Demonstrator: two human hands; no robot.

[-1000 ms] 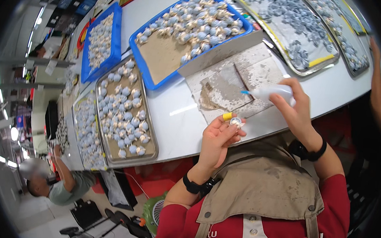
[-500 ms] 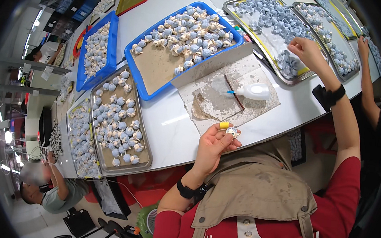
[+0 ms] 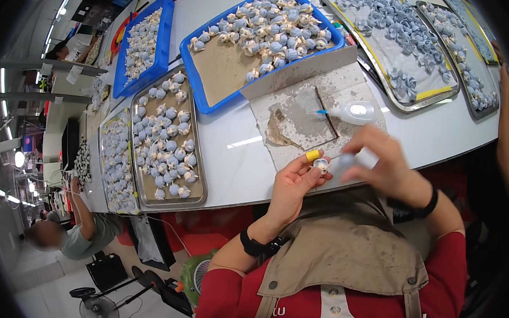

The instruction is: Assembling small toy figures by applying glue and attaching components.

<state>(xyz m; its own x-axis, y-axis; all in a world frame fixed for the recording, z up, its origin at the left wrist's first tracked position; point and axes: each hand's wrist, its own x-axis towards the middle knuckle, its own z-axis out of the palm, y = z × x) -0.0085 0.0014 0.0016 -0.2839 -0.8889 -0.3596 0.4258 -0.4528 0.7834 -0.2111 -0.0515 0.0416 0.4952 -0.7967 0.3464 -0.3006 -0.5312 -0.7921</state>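
My left hand (image 3: pixel 293 187) pinches a small cream-and-blue-grey figurine (image 3: pixel 322 165) between thumb and fingers, above the table's near edge. A yellow finger sleeve (image 3: pixel 313 155) covers one of its fingertips. My right hand (image 3: pixel 391 167), smeared by motion, is just to the right of the figurine. Between its thumb and fingers is a blurred blue-grey piece (image 3: pixel 347 162), apart from the figurine. Beyond both hands lies a white squeeze bottle (image 3: pixel 359 112) with a blue tip, on its side on a stained cardboard sheet (image 3: pixel 263 114).
A blue tray (image 3: pixel 203 89) of similar figurines stands behind the cardboard. Left of it is a metal tray (image 3: pixel 196 199) with more figurines. At right, another metal tray (image 3: pixel 412 107) holds loose blue-grey pieces. A person's arm (image 3: pixel 503 116) reaches in at far right; another person (image 3: pixel 92 233) sits at left.
My right hand has come from the tray of blue-grey pieces to beside my left hand, a piece in its fingers. My left hand still holds the figurine. The whole view has shifted slightly.
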